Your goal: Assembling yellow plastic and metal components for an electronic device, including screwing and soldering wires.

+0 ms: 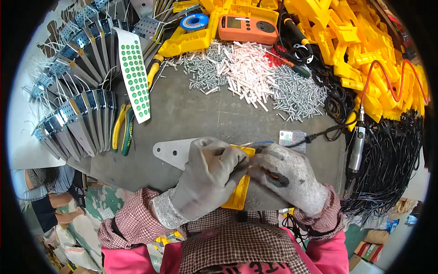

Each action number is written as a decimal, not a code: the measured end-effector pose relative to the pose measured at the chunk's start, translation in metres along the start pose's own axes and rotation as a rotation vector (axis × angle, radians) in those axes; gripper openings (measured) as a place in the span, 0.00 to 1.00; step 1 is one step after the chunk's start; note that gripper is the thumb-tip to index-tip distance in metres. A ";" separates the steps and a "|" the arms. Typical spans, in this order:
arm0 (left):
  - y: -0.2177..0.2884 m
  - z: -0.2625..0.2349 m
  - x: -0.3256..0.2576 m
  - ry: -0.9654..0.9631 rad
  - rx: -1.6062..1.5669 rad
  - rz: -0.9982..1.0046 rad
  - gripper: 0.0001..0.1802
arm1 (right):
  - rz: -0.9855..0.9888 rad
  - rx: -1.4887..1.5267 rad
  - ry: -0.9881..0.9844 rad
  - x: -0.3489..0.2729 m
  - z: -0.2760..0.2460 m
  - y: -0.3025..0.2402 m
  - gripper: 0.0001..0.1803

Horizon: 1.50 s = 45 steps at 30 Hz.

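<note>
My left hand (210, 171), in a grey glove, is closed, its fingertips pinched together over a narrow yellow plastic handle shell (237, 196). My right hand (289, 178), in a matching glove with a dark patch, is closed too and meets the left above the shell. What the fingertips pinch is hidden between them. Thin wires (261, 143) run out behind the right hand, towards a black cable (315, 136). A pale metal plate (172, 153) with holes sticks out to the left from under my left hand.
Metal plates with wired brackets (84, 123) fan out at left, beside pliers (127, 130) and a green-dotted sticker sheet (135, 77). Screws (299, 93) and pale pink sleeves (248, 75) lie in piles behind. An orange multimeter (247, 29), yellow shells (365, 55), an electric screwdriver (357, 148) and black cables (383, 164) border the right.
</note>
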<state>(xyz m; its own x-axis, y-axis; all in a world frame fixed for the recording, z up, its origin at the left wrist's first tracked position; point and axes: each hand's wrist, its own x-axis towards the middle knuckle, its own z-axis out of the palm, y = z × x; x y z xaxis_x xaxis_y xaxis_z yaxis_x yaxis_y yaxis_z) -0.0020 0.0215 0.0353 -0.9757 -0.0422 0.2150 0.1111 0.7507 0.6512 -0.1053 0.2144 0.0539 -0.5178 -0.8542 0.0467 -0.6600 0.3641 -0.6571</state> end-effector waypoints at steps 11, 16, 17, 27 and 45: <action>-0.011 -0.001 0.002 -0.083 -0.416 -0.057 0.15 | 0.244 0.481 0.030 0.009 0.021 0.020 0.09; -0.010 -0.004 0.005 -0.121 -0.458 -0.102 0.19 | -0.072 0.416 0.166 0.017 0.029 0.024 0.09; -0.009 -0.007 0.006 -0.139 -0.452 -0.121 0.20 | -0.074 0.416 0.165 0.016 0.027 0.023 0.09; -0.003 -0.011 0.014 -0.039 -0.214 -0.079 0.11 | 0.119 0.622 0.036 0.006 0.023 0.023 0.07; 0.000 -0.013 0.009 -0.074 -0.171 -0.130 0.09 | -0.066 0.286 0.148 0.004 0.024 0.020 0.16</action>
<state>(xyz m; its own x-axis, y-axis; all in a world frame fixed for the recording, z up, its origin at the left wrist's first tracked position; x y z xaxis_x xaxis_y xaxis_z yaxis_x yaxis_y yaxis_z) -0.0087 0.0129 0.0471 -0.9944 -0.0778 0.0712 0.0078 0.6190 0.7854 -0.1074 0.2090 0.0230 -0.5659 -0.8020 0.1912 -0.5259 0.1725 -0.8329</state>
